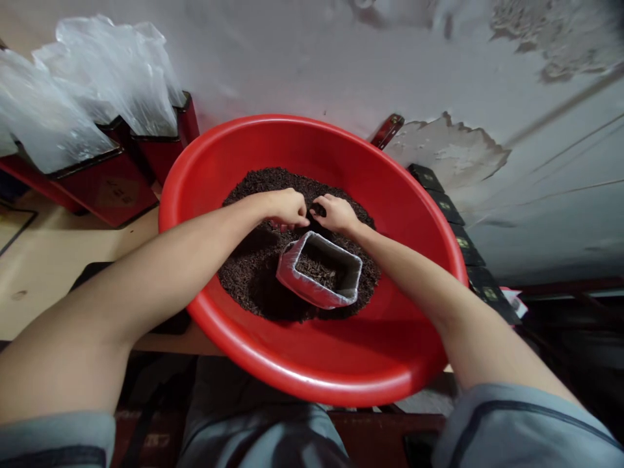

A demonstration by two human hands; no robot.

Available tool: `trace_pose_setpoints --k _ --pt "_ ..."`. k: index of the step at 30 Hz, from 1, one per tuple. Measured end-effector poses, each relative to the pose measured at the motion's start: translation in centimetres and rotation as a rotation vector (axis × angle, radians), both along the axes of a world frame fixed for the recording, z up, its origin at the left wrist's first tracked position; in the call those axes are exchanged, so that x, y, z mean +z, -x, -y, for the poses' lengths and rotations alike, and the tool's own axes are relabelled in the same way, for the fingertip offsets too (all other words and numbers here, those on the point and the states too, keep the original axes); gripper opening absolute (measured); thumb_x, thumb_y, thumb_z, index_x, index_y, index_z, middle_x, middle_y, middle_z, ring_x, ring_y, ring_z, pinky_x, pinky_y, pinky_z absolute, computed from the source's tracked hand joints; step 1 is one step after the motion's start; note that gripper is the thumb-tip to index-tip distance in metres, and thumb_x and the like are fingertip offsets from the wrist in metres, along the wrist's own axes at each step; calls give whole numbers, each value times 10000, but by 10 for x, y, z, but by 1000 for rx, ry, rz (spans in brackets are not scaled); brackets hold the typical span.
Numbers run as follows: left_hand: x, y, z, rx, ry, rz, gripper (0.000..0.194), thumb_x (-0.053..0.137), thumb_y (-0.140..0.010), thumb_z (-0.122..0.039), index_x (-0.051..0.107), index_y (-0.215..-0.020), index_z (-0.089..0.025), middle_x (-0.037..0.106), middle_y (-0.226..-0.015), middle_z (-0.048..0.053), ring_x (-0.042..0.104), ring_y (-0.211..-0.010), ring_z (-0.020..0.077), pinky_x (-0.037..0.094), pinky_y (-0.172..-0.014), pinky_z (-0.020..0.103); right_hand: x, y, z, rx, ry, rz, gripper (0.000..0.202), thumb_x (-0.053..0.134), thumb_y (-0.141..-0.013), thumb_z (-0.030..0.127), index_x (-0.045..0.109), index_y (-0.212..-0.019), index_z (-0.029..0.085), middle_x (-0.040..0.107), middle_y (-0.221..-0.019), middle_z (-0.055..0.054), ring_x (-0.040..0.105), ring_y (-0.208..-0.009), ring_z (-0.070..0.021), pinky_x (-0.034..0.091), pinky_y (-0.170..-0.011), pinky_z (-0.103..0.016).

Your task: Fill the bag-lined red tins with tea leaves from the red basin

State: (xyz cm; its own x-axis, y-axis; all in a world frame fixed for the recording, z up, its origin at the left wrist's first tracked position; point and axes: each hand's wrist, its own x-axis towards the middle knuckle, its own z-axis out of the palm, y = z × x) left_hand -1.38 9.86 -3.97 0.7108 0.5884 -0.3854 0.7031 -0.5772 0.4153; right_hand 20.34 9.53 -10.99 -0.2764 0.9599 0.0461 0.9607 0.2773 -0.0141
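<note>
A large red plastic basin holds a heap of dark, dried loose leaves that look like tea. In the heap stands an open box lined with clear plastic film, tilted slightly, with some of the leaves inside it. My left hand is low over the heap just beyond the box, its fingers curled closed. What is inside them is hidden. Close beside it, my right hand curves its fingers and thumb around a dark clump of leaves. The two hands nearly touch.
At the left, dark red boxes with clear plastic bags sticking out stand on the wooden table. A row of black boxes lies right of the basin. A wall with peeling paint rises behind.
</note>
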Motion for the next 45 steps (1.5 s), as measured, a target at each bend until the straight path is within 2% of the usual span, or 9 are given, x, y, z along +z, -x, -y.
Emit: trace_pose_setpoints --k 4,10,14,19,25,29,34,39,45 --pt "10 -1 7 38 200 150 420 556 -944 -518 760 -966 -152 773 -866 98 693 -675 167 527 -655 265 46 -2 26 17 -102 -260 422 572 -942 435 717 -1200 133 748 -1115 -148 674 -996 -265 500 -893 -364" --pt "14 4 6 -56 196 132 441 664 -782 -625 753 -850 -198 726 -815 66 650 -709 176 509 -665 276 106 16 104 -11 11 -704 437 637 -900 569 707 -1097 185 689 -771 -9 588 -658 -155 474 -644 -288" --pt "11 3 6 -19 247 94 406 656 -762 -598 756 -877 -221 731 -842 44 651 -736 168 504 -667 259 90 34 135 67 2 -730 365 625 -923 500 711 -1056 172 727 -868 -34 636 -778 -165 493 -731 -280" --pt "12 2 9 5 259 65 482 649 -768 -644 765 -957 -216 741 -888 58 660 -774 183 516 -682 278 59 42 143 300 36 -434 313 649 -892 281 730 -1169 160 727 -1112 -127 674 -918 -215 511 -830 -326" --pt "14 4 13 24 253 51 517 635 -770 -682 771 -974 -227 745 -889 63 655 -780 184 510 -694 291 54 43 140 423 186 -268 471 630 -768 17 764 -1190 177 694 -1254 -129 689 -1086 -249 534 -919 -340" --pt "13 4 13 18 241 36 531 617 -776 -689 775 -1004 -236 751 -893 60 664 -808 191 502 -718 297 63 39 142 478 129 -235 407 642 -852 75 757 -1223 196 700 -1287 -114 681 -1113 -244 525 -908 -331" --pt "14 3 13 15 237 14 545 596 -795 -689 767 -1040 -234 753 -924 61 669 -829 191 498 -730 292 75 31 143 454 112 -181 161 632 -959 239 769 -1027 187 727 -1027 -81 660 -881 -185 446 -741 -283" --pt "15 2 14 29 249 21 527 585 -811 -663 758 -1043 -223 748 -939 62 669 -825 188 499 -717 283 85 22 142 422 98 -222 388 521 -1018 512 639 -860 179 636 -870 -72 542 -742 -169 377 -672 -299" --pt "12 3 13 18 248 35 497 584 -827 -632 757 -1047 -221 746 -955 62 662 -833 180 497 -712 268 87 21 143 453 143 -505 313 339 -1058 396 572 -1007 193 635 -985 -97 567 -850 -192 476 -800 -332"
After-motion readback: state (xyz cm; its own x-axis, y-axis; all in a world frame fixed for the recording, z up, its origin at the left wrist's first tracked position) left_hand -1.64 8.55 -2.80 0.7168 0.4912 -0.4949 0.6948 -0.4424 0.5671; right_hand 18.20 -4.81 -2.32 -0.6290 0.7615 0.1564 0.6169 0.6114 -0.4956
